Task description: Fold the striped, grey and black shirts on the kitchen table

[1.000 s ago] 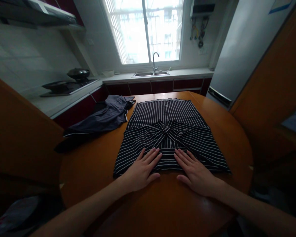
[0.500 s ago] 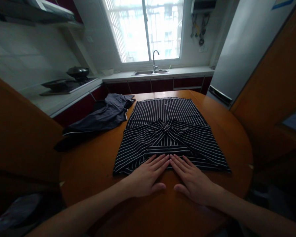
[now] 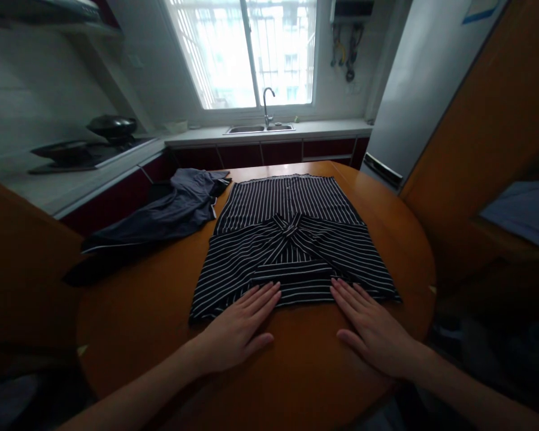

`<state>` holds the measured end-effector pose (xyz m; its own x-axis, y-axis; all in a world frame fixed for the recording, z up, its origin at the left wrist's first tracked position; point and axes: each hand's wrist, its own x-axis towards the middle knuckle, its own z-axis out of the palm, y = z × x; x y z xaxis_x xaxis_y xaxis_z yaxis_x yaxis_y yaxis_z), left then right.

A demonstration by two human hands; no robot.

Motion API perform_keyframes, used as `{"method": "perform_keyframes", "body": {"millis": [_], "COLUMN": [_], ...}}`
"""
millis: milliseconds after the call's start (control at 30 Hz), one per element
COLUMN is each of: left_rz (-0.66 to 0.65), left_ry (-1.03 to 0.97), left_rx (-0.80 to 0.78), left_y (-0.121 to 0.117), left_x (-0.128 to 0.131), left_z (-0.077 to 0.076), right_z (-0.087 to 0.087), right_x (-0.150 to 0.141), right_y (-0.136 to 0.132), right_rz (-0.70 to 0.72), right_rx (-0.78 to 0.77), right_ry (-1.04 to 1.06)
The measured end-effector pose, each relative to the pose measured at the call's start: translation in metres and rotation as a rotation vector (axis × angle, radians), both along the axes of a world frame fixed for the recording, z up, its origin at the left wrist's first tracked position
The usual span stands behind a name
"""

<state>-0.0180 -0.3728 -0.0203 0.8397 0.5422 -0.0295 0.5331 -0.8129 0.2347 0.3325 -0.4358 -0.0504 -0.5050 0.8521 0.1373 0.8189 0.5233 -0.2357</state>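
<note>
A black garment with white stripes, looking like a shirt or dress [image 3: 287, 200], lies spread on the wooden table [image 3: 305, 371]. Its lower part is folded over, with a knot or twist of cloth near the middle. Flat on the near edge of the cloth, left of centre, rests my left hand [image 3: 238, 326], fingers stretched out. My right hand [image 3: 371, 329] lies flat on the same edge to the right, its fingers also straight. Between the hands a band of striped cloth shows. Neither hand grips anything.
A dark grey garment [image 3: 161, 206] lies in a heap over the table's left edge. Beyond the table are a counter with a sink [image 3: 256, 128] and a stove with a pan [image 3: 112, 127]. A tall fridge [image 3: 413, 78] stands at the right.
My hands have slid apart along the garment's near edge, left hand to the left and right hand to the right. The view has turned slightly to the right.
</note>
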Motion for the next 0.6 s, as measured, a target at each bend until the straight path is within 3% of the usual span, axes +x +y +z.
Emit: {"method": "perform_keyframes", "body": {"millis": [333,467,600], "left_rz": [0.149,0.273,0.482], "left_ry": [0.004,-0.193,-0.43], "left_rx": [0.049,0.135,0.262], "left_y": [-0.041,-0.057,-0.058], "left_x": [-0.065,-0.096,-0.103], "left_z": [0.005,-0.002,-0.006], "right_z": [-0.027,-0.036,-0.032], "right_x": [0.045,0.052,0.051], "right_y": [-0.028,-0.028,-0.027], "right_rz": [-0.099,-0.072,-0.099], "right_rx": [0.129,0.189,0.26], "right_ry": [-0.009,0.015,0.107]}}
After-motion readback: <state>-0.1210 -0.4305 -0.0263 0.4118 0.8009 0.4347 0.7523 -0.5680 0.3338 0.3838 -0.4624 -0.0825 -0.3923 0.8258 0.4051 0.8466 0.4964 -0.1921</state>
